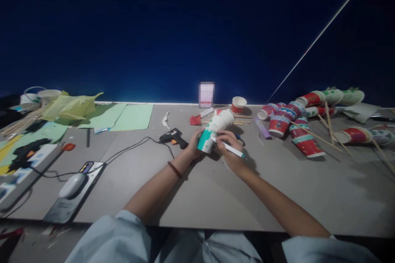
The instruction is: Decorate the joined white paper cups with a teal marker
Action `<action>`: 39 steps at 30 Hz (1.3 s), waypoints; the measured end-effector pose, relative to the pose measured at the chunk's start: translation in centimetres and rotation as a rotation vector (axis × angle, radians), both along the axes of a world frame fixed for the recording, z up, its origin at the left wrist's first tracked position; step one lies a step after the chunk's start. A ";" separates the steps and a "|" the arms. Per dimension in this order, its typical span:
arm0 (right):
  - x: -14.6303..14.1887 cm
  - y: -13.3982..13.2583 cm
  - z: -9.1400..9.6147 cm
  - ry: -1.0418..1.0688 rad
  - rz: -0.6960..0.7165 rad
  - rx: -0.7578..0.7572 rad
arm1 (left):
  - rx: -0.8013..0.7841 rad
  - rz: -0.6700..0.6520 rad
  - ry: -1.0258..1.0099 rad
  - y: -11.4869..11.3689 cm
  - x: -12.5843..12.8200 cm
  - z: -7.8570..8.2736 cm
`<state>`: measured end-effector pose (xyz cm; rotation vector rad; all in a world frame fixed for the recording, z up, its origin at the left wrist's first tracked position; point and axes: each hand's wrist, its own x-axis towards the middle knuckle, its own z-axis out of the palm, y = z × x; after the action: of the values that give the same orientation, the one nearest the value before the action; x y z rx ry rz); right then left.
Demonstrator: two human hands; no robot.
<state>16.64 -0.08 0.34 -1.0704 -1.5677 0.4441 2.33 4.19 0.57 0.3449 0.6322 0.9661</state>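
My left hand (195, 144) is closed around the lower left side of a paper cup (205, 140), white with a teal patch. This cup is joined to other white paper cups (222, 120) in a tilted row that reaches away from me. In my right hand (231, 150) is a white marker (232, 149) with a teal end, held like a pen. The marker's writing end is at the cup's right side, partly hidden by my fingers. A black glue gun (173, 137) lies just left of my left hand.
Joined, decorated red cups (286, 117) with wooden sticks crowd the right. A single red-and-white cup (238, 105) stands behind my hands. At left are green paper sheets (132, 117), a phone (75, 197), a power strip (31, 174) and a cable (121, 152) across the table.
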 end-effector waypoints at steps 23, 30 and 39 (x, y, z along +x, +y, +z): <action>-0.3 -0.4 0.0 -0.025 0.036 0.007 | 0.006 0.051 -0.031 0.2 -0.1 -0.2; -0.4 -0.4 0.4 -0.033 0.058 0.018 | 0.018 0.040 -0.023 0.4 0.0 -0.6; -0.4 -0.5 0.3 -0.043 0.026 0.028 | 0.038 0.060 0.007 0.2 0.0 -0.5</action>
<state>16.20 -0.55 0.62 -1.0456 -1.6226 0.4179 2.33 4.39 0.02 0.3645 0.6337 1.0360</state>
